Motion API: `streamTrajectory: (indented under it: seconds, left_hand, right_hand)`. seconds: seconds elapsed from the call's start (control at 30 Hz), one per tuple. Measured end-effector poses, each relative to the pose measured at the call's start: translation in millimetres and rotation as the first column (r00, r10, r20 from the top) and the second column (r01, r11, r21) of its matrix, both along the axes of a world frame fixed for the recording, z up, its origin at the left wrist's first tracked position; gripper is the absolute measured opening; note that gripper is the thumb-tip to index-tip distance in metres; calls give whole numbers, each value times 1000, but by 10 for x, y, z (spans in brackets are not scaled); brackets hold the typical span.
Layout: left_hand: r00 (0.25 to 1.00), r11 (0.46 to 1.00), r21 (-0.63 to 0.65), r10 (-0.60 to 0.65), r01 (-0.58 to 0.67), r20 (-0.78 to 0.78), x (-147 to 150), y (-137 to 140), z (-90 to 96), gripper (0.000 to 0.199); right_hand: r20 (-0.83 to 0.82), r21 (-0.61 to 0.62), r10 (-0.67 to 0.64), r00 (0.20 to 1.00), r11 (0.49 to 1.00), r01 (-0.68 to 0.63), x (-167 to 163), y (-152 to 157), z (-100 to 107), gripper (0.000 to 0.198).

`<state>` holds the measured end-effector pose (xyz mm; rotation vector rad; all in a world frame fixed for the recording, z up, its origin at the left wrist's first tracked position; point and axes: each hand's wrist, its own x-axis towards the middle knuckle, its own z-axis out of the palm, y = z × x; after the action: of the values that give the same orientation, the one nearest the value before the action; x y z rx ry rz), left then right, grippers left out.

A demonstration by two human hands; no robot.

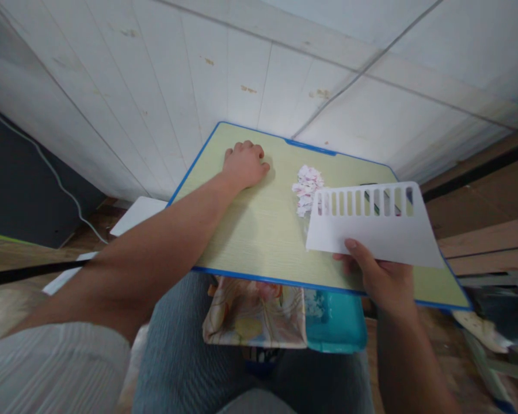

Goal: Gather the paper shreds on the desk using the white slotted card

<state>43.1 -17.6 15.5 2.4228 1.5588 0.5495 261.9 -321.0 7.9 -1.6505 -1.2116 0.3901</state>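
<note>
My right hand (377, 276) grips the lower edge of a white slotted panel (371, 233), thumb on top and fingers underneath. The panel is flat and stiff-looking, with a row of rounded slots along its far edge. It is held over the right part of a pale yellow-green tabletop (263, 230) with a blue rim. A small heap of crumpled white and pinkish paper pieces (307, 187) lies just beyond the panel's left corner. My left hand (246, 164) rests palm down near the far left of the tabletop, fingers loosely bent, apart from the heap, holding nothing visible.
Dark, slim items show through the slots, partly hidden. Below the near edge are a patterned cloth-like container (254, 322) and a teal plastic box (336, 322) by my legs. A white plank wall (250, 69) with a cable (345, 89) stands behind the table.
</note>
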Motion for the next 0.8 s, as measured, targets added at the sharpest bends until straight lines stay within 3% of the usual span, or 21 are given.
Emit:
streamTrajectory:
  seconds: [0.23,0.43,0.7,0.8]
  left_hand:
    - [1000,1000,6,-8,8,-4,-17,-2,3,49]
    - [1000,1000,-18,-2,1,-29,-21,-34,51,49]
    - [1000,1000,-1,-7,7,19,-30,51,-37,48]
    - [1000,1000,2,-13,13,24,-41,56,-38,48]
  right_hand:
    - [-177,88,-127,976,986,144,101,-113,-77,35]
    - [-45,49,-130,991,990,132,24,-180,-40,43]
    - [-15,14,49,999,999,-49,-313,-299,-2,60]
    - [-68,3,95,993,996,-95,-367,-298,5,58]
